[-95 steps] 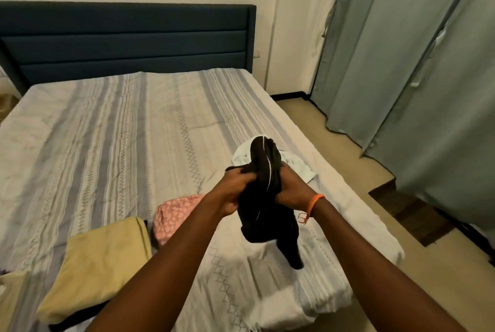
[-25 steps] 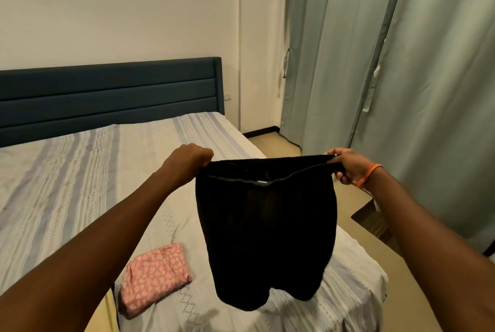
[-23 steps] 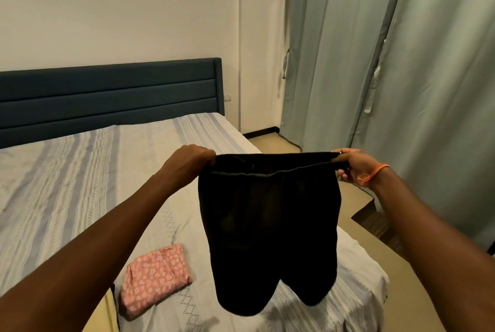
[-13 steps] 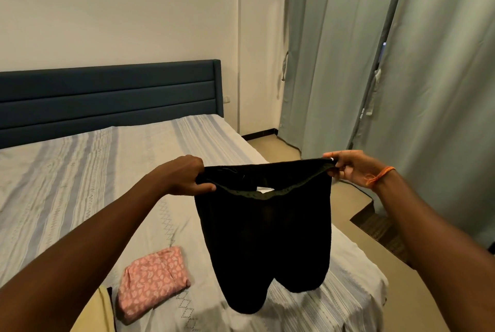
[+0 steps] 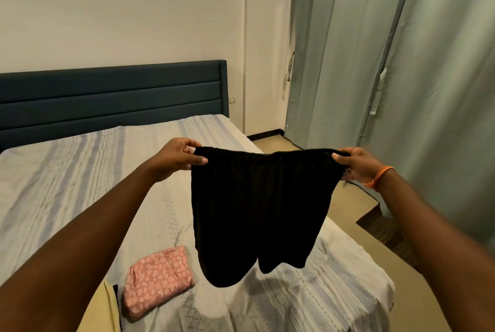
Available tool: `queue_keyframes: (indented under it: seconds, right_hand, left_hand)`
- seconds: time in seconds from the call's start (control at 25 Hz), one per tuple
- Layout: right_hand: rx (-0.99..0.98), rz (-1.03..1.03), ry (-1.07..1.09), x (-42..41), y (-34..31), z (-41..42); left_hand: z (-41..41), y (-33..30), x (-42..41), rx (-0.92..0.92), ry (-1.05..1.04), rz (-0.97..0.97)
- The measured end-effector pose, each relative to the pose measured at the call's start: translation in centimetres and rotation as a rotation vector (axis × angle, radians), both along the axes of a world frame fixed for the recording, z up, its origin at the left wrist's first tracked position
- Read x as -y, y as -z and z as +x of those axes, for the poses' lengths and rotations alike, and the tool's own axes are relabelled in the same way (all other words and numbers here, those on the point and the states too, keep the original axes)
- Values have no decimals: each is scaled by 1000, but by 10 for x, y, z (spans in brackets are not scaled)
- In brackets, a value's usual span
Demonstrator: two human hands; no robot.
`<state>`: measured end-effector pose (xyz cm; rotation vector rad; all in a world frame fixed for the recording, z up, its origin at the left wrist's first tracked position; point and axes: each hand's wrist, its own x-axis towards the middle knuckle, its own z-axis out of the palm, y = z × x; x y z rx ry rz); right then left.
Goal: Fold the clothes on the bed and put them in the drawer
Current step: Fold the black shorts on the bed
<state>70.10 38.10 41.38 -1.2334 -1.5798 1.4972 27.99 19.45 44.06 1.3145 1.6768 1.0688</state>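
From my remote seat I see a dark blue headboard (image 5: 112,96) at ten o'clock against a cream wall (image 5: 134,10). Pale green curtains (image 5: 401,63) hang from one to three o'clock. Tan floor (image 5: 270,140) shows beneath them, with a dark woven mat (image 5: 385,230) at four o'clock.

Cream wall (image 5: 120,10); dark blue headboard (image 5: 107,96); grey-green curtains (image 5: 401,63); tan floor (image 5: 345,205)
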Motion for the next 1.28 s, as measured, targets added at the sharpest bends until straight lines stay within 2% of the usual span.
queue_keyframes:
  seconds: [0.16,0.32,0.4,0.48,0.6,0.76,0.84,0.92,1.0,1.12,1.28]
  right_hand:
    - [-153,-188,65,14,-7,-19]
    - [-298,-405,281,16,-9,-52]
    - [-329,-369,357,19,-5,-78]
    - [-289,-234,409,28,0,-108]
    - [-224,-72,323,70,4,-157]
    - [-183,186,235,100,9,-185]
    - [-182,218,237,101,5,-178]
    - [-200,226,218,102,-1,-167]
    - [-218,266,248,104,-9,-162]
    - [-92,370,234,109,-18,-165]
    - [-133,408,19,123,-17,-159]
  left_hand:
    - [-1,6,0,222,-29,-237]
    - [13,14,-11,557,-221,-272]
    - [36,14,-18,692,-358,-270]
    - [66,13,-26,643,-424,-157]
    - [119,8,-33,485,-407,-2]
    - [147,-1,-31,361,-271,39]
    - [141,-4,-29,331,-116,15]
    - [136,-7,-22,347,-6,27]
    - [137,-7,-16,396,3,72]
    - [146,-5,-15,447,-144,141]
    - [145,-7,-17,569,-306,95]
